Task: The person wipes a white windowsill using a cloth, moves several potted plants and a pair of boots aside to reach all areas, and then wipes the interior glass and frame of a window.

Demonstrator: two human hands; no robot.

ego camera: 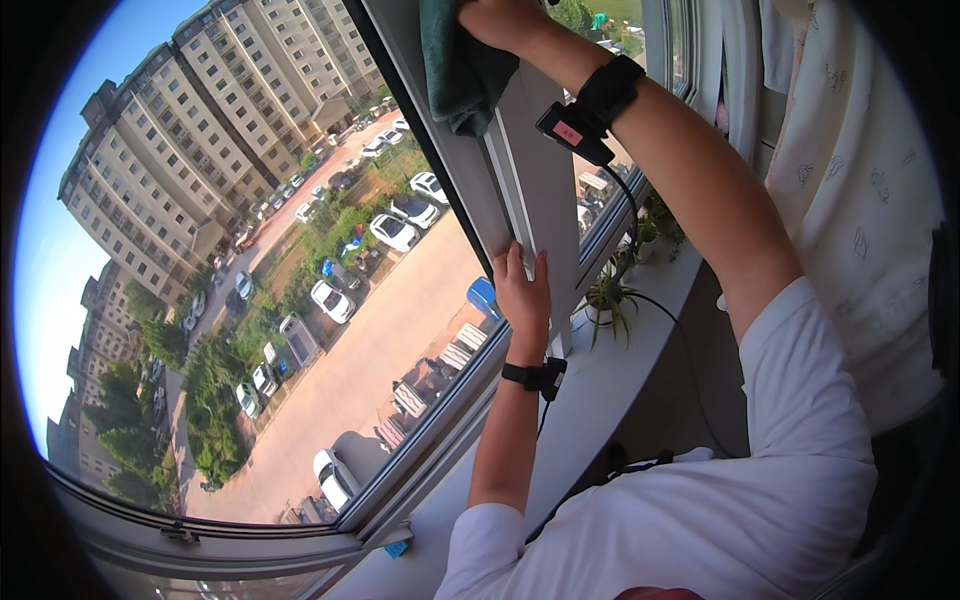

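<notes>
My right hand (501, 24) is at the top of the view, closed on a dark green cloth (469, 75). The cloth hangs down against the upright window frame post (499, 161), with its lower corner folded over. Lower on the same post, my left hand (523, 289) grips the frame, fingers on one side of a raised rib and thumb on the other. Each wrist wears a black strap with a small device; the right device (576, 133) trails a cable. The fingertips of my right hand are partly hidden by the cloth and the picture's edge.
A large window pane (360, 315) on the left looks down on parked cars and apartment blocks. Potted plants (602, 307) stand on the white windowsill (600, 382). A blue item (396, 550) lies near the lower frame. A pale patterned curtain (862, 210) hangs at right.
</notes>
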